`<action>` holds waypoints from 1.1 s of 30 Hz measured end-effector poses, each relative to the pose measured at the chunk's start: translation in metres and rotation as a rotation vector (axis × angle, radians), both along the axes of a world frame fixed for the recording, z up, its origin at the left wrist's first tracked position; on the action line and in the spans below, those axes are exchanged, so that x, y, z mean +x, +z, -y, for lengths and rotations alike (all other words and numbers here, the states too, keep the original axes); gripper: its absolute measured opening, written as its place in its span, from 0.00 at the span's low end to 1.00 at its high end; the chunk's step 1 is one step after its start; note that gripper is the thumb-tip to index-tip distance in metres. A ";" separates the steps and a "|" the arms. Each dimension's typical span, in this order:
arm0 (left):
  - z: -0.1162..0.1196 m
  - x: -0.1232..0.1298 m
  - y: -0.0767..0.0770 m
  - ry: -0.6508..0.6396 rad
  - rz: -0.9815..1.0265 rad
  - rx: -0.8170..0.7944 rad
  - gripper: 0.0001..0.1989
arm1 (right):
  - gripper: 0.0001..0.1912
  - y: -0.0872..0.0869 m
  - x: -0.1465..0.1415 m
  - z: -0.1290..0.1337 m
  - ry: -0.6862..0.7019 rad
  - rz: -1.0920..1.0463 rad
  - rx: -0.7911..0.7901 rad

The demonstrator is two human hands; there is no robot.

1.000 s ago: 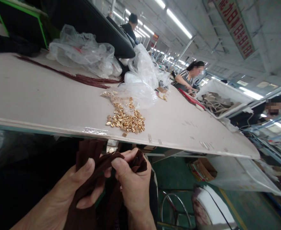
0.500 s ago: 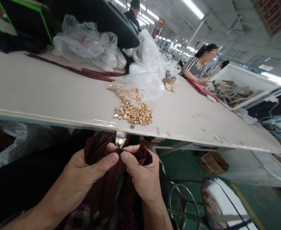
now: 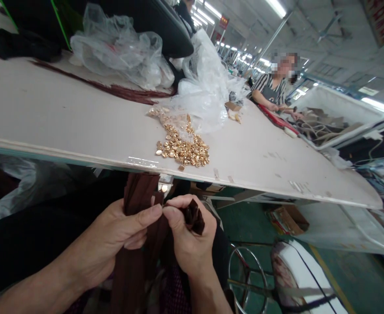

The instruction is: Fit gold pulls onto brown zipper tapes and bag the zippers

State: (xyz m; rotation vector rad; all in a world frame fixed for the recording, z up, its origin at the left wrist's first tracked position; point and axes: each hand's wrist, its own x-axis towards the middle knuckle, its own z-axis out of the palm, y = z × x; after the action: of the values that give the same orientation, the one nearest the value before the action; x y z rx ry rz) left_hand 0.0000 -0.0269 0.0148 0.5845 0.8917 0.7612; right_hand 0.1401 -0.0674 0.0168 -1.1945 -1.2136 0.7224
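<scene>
Since earlier frame, both hands rising nearer table edge (image 3: 80, 150). Left hand (image 3: 113, 240), right hand (image 3: 188, 240) pinching brown straps (image 3: 139, 196) below gold fittings (image 3: 183, 150); sorting step, next likely needing single strap end isolated.

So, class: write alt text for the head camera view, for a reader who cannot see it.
Two hands, left and right, pinch dark brown fabric strips below the edge of a pale worktable. On the table lie a heap of small gold metal pieces and clear plastic bags.
</scene>
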 end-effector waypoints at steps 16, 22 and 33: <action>-0.006 -0.001 0.005 0.055 0.011 -0.015 0.16 | 0.15 -0.001 -0.005 -0.015 0.126 -0.762 -0.466; -0.011 0.001 0.008 0.050 -0.026 -0.002 0.16 | 0.14 0.003 -0.011 -0.019 0.101 -0.782 -0.507; -0.015 0.002 0.000 -0.025 -0.019 0.038 0.16 | 0.11 0.007 -0.013 -0.024 0.150 -0.766 -0.486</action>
State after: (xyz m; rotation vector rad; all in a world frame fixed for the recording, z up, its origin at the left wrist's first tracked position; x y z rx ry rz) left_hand 0.0017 -0.0123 0.0151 0.6363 0.8880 0.7526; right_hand 0.1272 -0.0431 0.0234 -1.0476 -0.4914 1.4828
